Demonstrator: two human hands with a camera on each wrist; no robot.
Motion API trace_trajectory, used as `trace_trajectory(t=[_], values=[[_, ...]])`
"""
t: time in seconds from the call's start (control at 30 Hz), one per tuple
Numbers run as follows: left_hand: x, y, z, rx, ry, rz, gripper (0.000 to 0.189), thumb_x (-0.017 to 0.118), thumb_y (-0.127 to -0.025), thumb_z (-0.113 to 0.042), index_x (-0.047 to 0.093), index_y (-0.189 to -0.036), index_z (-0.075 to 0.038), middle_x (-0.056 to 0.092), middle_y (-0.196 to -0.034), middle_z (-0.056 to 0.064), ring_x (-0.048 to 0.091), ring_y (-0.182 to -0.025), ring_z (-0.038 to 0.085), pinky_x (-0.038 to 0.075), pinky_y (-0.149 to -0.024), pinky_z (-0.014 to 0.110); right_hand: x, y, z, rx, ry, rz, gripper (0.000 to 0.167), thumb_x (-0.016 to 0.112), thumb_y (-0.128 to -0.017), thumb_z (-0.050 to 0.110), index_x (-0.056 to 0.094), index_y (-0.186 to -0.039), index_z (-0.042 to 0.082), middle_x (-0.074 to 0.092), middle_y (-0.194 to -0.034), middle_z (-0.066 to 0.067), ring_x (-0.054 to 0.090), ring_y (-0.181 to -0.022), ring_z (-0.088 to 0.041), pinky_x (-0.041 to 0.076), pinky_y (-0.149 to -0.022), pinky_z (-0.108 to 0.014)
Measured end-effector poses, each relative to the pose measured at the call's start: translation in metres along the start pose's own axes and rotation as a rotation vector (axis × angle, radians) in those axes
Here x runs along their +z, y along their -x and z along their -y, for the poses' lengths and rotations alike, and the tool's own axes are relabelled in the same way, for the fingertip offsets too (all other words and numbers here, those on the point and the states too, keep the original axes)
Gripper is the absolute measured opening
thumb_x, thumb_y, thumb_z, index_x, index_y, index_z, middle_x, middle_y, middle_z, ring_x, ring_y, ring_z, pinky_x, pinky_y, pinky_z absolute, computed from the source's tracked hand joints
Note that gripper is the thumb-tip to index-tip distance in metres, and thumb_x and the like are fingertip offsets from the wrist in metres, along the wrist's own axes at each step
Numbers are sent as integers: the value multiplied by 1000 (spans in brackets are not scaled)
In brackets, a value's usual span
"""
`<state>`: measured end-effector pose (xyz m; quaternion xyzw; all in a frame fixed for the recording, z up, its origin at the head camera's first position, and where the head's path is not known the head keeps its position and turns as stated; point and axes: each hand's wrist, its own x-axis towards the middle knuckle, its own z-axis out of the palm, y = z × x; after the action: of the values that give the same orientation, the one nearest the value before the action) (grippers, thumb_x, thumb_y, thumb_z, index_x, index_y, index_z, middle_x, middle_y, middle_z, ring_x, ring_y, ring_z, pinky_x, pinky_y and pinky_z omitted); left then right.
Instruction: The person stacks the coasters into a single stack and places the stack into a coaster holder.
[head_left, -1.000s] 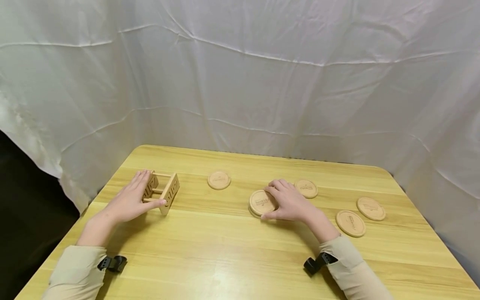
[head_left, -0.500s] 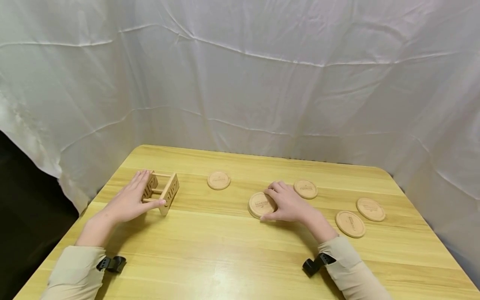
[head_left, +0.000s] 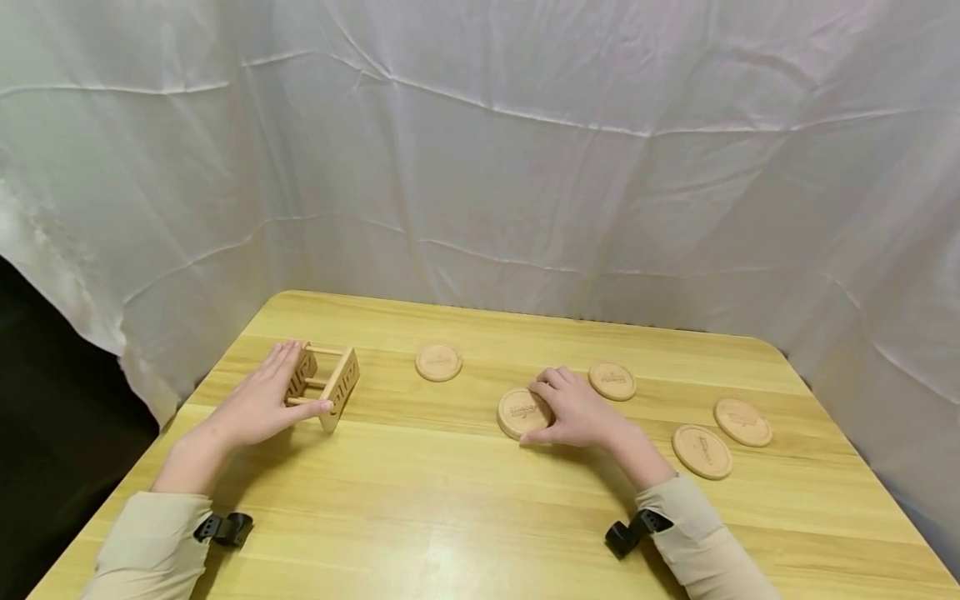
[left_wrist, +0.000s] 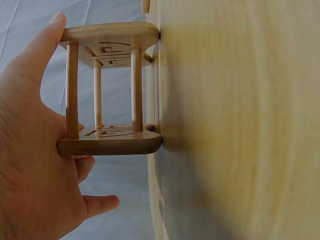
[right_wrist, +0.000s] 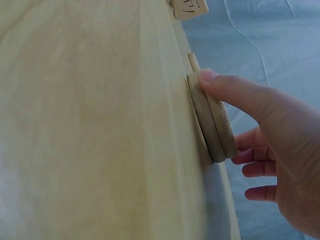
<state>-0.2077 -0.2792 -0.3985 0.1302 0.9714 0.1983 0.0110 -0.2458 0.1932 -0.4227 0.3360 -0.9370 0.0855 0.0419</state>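
At the left of the table, my left hand [head_left: 258, 396] holds a wooden coaster rack [head_left: 341, 387] with cut-out side panels joined by rods. In the left wrist view, the thumb lies against one panel of the rack [left_wrist: 110, 32] and the fingers are around the other; no coasters show between the panels. My right hand [head_left: 581, 408] grips the right side of a stack of two round wooden coasters [head_left: 522, 412], lying flat on the table. From the right wrist view, the thumb presses the edge of the upper coaster [right_wrist: 223, 125], with fingers at its far side.
Single coasters lie flat: one [head_left: 438, 362] between rack and stack, one [head_left: 612, 380] just behind the right hand, and two [head_left: 702, 451] farther right. The wooden table [head_left: 442, 517] ends at a white curtain [head_left: 480, 183] behind.
The upper coaster of the stack has shifted slightly toward me, and its edge now lines up more closely with the one beneath. My left hand and the rack have stayed put.
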Motion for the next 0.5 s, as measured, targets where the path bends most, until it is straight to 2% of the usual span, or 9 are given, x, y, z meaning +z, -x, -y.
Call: trace_trajectory(t=[0.5], values=[[-1,-1,0,-8,-5,7,112,57,-87,-64,-3,-155,2,-2,-160,29,2,-149,47,10,-117,68,2,-1,-2,23,-21,12,89,71,-70,71,59,-129,7,55,-117,-4,48,-104,-18,47,-89,-36]])
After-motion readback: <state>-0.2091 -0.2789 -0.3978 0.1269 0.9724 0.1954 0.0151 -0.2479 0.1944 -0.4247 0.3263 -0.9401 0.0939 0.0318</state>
